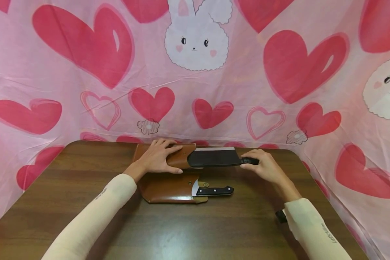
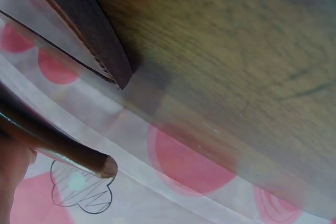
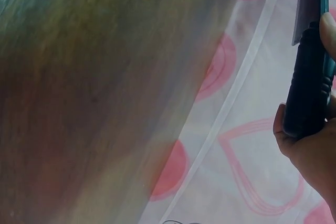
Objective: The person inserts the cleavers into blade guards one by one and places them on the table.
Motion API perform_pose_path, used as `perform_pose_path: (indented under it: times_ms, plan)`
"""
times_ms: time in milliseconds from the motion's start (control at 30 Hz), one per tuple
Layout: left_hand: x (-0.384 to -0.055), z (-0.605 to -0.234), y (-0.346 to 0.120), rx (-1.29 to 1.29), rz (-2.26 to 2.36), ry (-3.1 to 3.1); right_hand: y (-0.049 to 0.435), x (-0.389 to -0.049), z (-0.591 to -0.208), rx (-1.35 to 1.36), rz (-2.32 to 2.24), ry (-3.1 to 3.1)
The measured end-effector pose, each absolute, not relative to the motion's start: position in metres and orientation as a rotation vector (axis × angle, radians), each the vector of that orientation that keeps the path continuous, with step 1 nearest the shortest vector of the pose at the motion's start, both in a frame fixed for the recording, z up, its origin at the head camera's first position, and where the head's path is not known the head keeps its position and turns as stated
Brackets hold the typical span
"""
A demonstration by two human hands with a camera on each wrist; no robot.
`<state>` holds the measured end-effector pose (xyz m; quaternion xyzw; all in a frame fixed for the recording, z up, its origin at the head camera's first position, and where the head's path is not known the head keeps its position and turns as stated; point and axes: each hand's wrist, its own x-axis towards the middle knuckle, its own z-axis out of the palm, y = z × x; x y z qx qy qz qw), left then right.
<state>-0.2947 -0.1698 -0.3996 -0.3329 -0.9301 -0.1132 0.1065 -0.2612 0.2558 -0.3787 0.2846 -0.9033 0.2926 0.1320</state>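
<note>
My left hand (image 1: 156, 157) holds a brown leather sheath (image 1: 183, 157) near the table's far edge, fingers across its top and thumb along the near side. A cleaver (image 1: 216, 157) with a dark blade and a silvery edge sits partly inside the sheath's right end. Its black handle (image 3: 305, 90) is gripped by my right hand (image 1: 264, 163). Closer to me lies a second brown sheath (image 1: 169, 187) with another knife (image 1: 216, 190) in it; only that one's black riveted handle and a bit of silver metal show. In the left wrist view, a brown leather edge (image 2: 63, 148) is beside a finger.
Everything is on or above a brown wooden table (image 1: 182, 231) with rounded far corners. A pink cloth (image 1: 237, 83) with hearts and rabbits hangs behind and at both sides. A small black object (image 1: 281, 216) shows by the right sleeve.
</note>
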Motion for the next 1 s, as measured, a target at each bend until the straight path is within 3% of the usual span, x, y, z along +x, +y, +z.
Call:
perform_pose_path:
  times_ms: [1000]
  plan:
    - [-0.296, -0.396, -0.166, -0.981, -0.354, -2.723, 0.239, -0.261, -0.383, 0.745, 0.949, -2.548]
